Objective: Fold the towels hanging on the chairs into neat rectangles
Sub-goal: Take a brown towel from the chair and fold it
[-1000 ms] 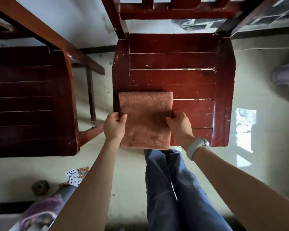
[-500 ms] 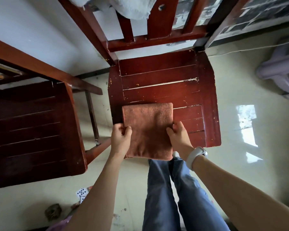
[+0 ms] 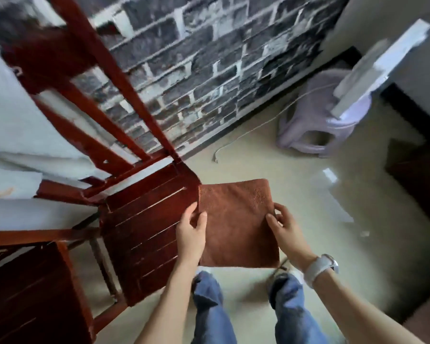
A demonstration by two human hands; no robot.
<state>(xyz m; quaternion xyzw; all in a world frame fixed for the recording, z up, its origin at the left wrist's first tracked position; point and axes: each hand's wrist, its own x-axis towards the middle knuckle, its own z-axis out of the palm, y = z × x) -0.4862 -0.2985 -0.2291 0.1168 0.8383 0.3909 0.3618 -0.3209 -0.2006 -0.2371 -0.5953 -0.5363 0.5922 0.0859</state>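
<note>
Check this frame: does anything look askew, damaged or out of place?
Nothing is damaged or spilled. The folded brown towel is a tidy rectangle, gripped at its sides by the left hand and right hand, held over the floor beside the chair seat. A loose cord trails across the floor.

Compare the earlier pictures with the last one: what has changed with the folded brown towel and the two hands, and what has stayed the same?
The folded brown towel has been lifted off the chair seat and carried to the right; it is now held in the air over the floor. The left hand and right hand still grip its side edges, and it remains folded flat.
</note>
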